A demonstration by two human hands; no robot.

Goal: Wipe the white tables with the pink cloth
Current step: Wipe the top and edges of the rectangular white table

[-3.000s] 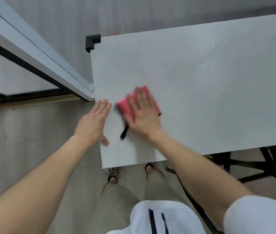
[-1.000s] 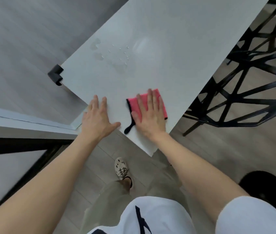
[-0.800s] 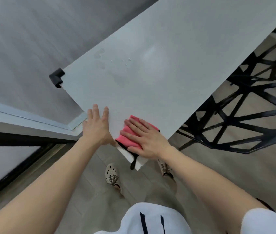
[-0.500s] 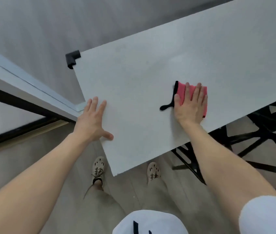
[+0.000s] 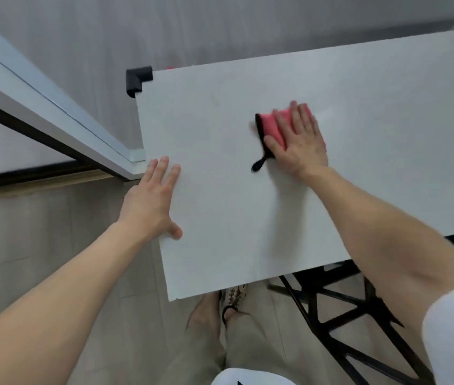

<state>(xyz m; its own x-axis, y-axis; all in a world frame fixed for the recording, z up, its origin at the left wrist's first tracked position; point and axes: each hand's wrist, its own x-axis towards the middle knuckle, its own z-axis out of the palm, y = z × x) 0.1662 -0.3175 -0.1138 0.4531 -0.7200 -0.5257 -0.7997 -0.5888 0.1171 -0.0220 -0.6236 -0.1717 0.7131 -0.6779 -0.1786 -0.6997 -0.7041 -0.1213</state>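
Observation:
A white table (image 5: pixel 220 223) fills the middle and right of the head view. On it lies a pink cloth (image 5: pixel 271 125) with a black edge and a black hanging loop. My right hand (image 5: pixel 299 143) presses flat on the cloth with straight fingers and covers most of it. My left hand (image 5: pixel 151 201) rests flat on the table's left edge, fingers straight, thumb on the top.
A black corner guard (image 5: pixel 137 79) caps the table's far left corner. A pale door or window frame (image 5: pixel 53 112) runs along the left. A black lattice chair (image 5: pixel 345 309) stands under the table's near right side. My feet are on the wooden floor (image 5: pixel 39 232) below.
My right hand has slid the cloth left and away from the near edge, toward the middle of the table. My left hand stays on the left edge.

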